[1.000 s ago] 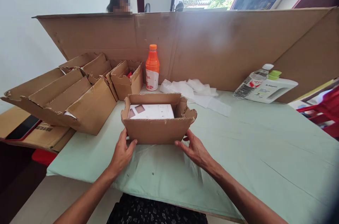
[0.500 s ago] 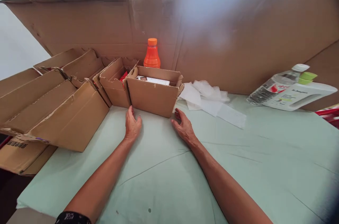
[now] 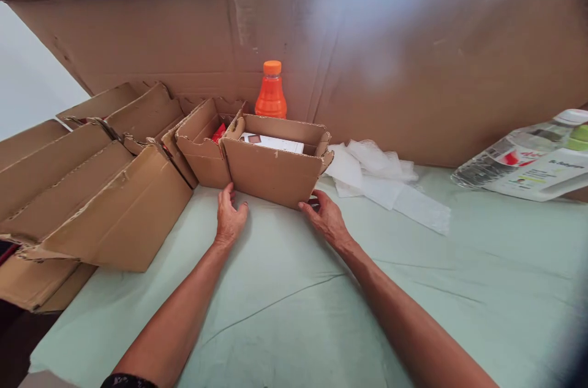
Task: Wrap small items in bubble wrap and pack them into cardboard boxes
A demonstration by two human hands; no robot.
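A small open cardboard box (image 3: 271,177) stands between my hands, with a white carton (image 3: 278,142) lying inside it. My left hand (image 3: 230,213) is by the box's lower left corner, its fingertips at the seam with the neighbouring box and its thumb spread away. At the lower right corner is my right hand (image 3: 327,216); its thumb meets the front edge and its fingers reach along the side. Both hands are open, neither wrapped round anything. The neighbouring cardboard box (image 3: 202,155) has something red (image 3: 219,133) inside, mostly hidden.
Larger open cardboard boxes (image 3: 119,210) fill the left side. Behind the small box stands an orange bottle (image 3: 271,97). White sheets (image 3: 390,183) lie to the right, with a clear bottle (image 3: 505,149) and white jug (image 3: 542,174) farther along. A tall cardboard wall (image 3: 390,57) closes off the back.
The view has turned slightly left and downward. My right hand has come up against the small box's corner, where a little gap showed before. My left hand has hardly moved.
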